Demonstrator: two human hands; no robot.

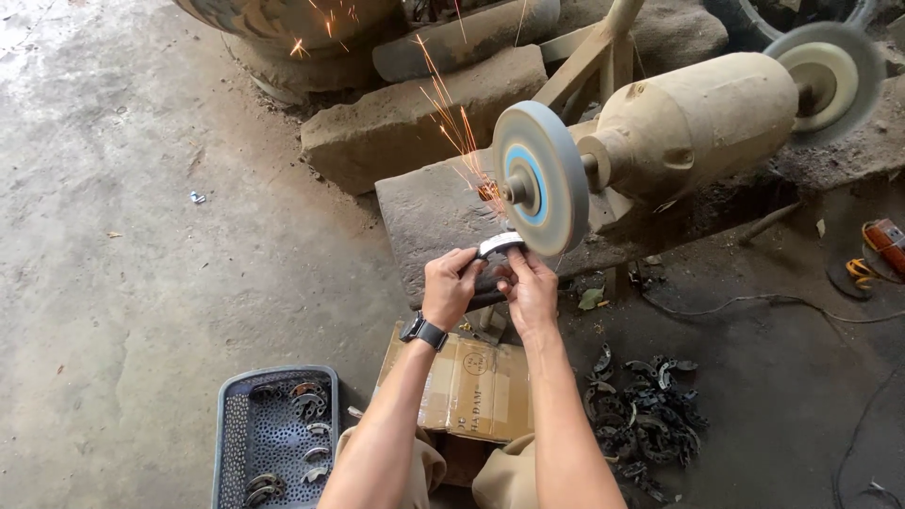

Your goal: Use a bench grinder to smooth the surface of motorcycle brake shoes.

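Both hands' grip, left hand (451,286), right hand (530,287), clamped on curved metal piece (499,245), against grinding wheel (534,178), sparks flying

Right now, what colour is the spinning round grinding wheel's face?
Grey grinding wheel, blue ring around its hub; head view.

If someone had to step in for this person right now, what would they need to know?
Left hand and right hand together hold a curved grey metal shoe against the spinning grey grinding wheel; sparks fly upward.
Done, it seems: a few similar pieces lie in the blue perforated plastic basket at left.
Left, it seems: the dark heap of curved metal pieces on the floor at right.
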